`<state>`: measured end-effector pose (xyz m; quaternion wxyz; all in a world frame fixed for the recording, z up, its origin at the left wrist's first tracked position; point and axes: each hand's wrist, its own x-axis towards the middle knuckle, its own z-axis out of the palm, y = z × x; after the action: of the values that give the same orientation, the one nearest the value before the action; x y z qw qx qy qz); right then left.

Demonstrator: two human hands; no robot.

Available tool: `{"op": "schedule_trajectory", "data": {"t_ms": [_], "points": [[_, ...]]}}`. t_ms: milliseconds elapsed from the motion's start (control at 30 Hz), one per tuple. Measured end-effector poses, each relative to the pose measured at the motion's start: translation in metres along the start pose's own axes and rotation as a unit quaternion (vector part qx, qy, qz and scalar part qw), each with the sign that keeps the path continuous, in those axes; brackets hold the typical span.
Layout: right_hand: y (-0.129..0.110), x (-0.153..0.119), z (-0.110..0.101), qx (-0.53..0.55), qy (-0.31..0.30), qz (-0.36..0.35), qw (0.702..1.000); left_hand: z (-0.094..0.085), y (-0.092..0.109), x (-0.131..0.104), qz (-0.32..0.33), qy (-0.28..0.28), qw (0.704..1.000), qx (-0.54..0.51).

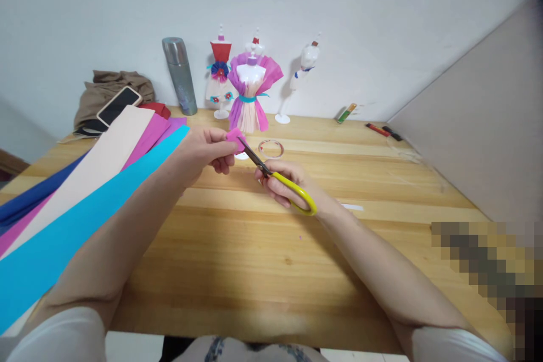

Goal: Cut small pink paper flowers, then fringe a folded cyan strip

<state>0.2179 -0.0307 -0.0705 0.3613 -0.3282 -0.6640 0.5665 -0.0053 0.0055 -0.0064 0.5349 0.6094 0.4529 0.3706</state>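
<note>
Between the thumb and fingers of my left hand [214,150] is a small piece of pink crepe paper [234,137]. My right hand [284,178] grips a pair of yellow-handled scissors [292,189], whose dark blades point up and left. The blade tips touch or overlap the pink paper; whether they cut into it I cannot tell. Just behind my hands stands a white mini mannequin [251,72] in a pink, purple and cream paper dress [248,107] with a blue waist tie. A roll of clear tape [271,149] lies right of the paper.
Long paper strips in blue [97,198], cream [123,130] and pink lie left, beside my forearm. Behind them are a phone [119,106] and brown cloth [116,87]. A thermos [180,76], a red-topped mannequin [220,68] and a white mannequin [310,56] stand along the wall.
</note>
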Motion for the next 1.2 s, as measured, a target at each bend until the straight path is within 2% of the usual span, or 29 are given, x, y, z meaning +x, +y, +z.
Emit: {"op": "schedule_trajectory", "data": {"t_ms": [1200], "points": [[-0.0010,-0.0012,-0.0008,-0.003,-0.001,-0.002,1.000,0.0017,0.0063,-0.0023,-0.010,0.008,1.000,0.001]]}}
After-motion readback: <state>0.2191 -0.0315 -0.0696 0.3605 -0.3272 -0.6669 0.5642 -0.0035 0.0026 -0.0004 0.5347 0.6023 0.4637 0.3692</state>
